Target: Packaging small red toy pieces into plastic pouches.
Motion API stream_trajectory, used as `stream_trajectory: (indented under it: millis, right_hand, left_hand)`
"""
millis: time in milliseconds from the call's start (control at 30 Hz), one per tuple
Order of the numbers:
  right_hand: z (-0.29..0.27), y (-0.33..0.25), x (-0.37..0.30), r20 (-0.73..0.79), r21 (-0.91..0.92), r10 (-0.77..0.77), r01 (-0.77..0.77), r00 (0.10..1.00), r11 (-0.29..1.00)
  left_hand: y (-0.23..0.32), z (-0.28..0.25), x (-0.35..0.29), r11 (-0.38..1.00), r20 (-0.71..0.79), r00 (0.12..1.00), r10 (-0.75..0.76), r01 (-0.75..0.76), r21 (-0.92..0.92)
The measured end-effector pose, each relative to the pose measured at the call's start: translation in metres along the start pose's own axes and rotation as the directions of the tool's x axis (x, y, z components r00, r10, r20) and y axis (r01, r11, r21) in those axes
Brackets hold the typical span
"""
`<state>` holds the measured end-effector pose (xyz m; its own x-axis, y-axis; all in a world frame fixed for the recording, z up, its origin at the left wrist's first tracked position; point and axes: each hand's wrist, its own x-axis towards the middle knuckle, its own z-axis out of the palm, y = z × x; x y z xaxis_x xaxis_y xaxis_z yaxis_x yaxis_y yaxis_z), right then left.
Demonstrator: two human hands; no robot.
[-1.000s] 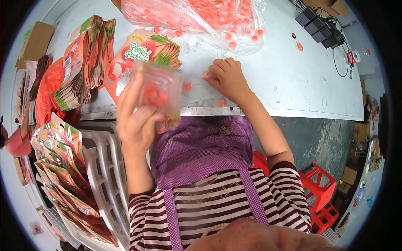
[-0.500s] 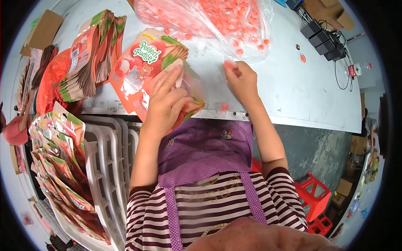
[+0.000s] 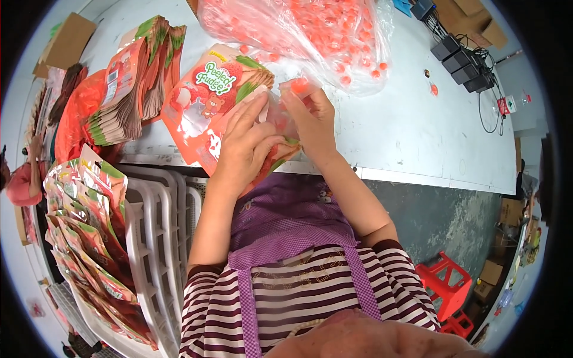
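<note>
My left hand [image 3: 245, 140] is closed on a red candy pouch [image 3: 273, 162] near the table's front edge, its fingers along the upper side. The pouch's clear mouth stands partly open toward my right hand, with something red showing inside. Beneath and left of it lies a stack of flat printed pouches [image 3: 191, 110]. My right hand [image 3: 313, 122] is at the pouch's mouth, thumb and fingers pinching a red candy [image 3: 300, 85] in a clear wrapper.
A clear bag of wrapped red candies [image 3: 334, 36] lies at the back. Bundled pouches [image 3: 140, 77] stand at left beside a red plastic bag [image 3: 77, 125]. Filled pouches [image 3: 98, 238] sit in a white crate [image 3: 143, 268] below. Black devices with cables [image 3: 462, 62] are at far right.
My right hand has moved left from over the table to the pouch's mouth, bringing the candy. The red piece near the table edge no longer shows. My left hand keeps its grip.
</note>
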<state>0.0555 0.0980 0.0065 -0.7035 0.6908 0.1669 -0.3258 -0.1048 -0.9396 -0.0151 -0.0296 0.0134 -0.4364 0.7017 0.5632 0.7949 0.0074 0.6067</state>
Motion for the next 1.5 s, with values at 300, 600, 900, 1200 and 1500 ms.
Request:
stream_trajectory:
  millis: [300, 600, 900, 1200, 1500]
  right_hand:
    - [-0.005, 0.006, 0.010, 0.233, 0.207, -0.203, 0.156, 0.951, 0.966]
    - [0.001, 0.003, 0.006, 0.154, -0.122, -0.095, 0.114, 0.983, 0.986]
    - [0.001, -0.003, 0.011, 0.506, -0.081, -0.455, 0.565, 0.733, 0.821]
    - [-0.035, -0.023, 0.004, 0.292, -0.066, -0.329, 0.362, 0.898, 0.930]
    - [-0.054, 0.016, -0.029, 0.690, -0.722, 0.078, 0.677, 0.719, 0.146]
  left_hand:
    - [-0.001, 0.000, 0.003, 1.000, -0.001, 1.000, -0.020, 0.020, 0.022]
    - [-0.005, 0.000, 0.006, 0.990, -0.070, 0.994, -0.081, 0.072, -0.123]
    - [-0.004, -0.009, -0.001, 0.939, -0.092, 0.986, -0.140, 0.103, -0.327]
    - [-0.004, -0.040, -0.012, 0.892, -0.212, 0.977, -0.036, -0.064, -0.448]
    - [0.017, -0.051, -0.006, 0.905, -0.313, 0.950, 0.000, -0.133, -0.404]
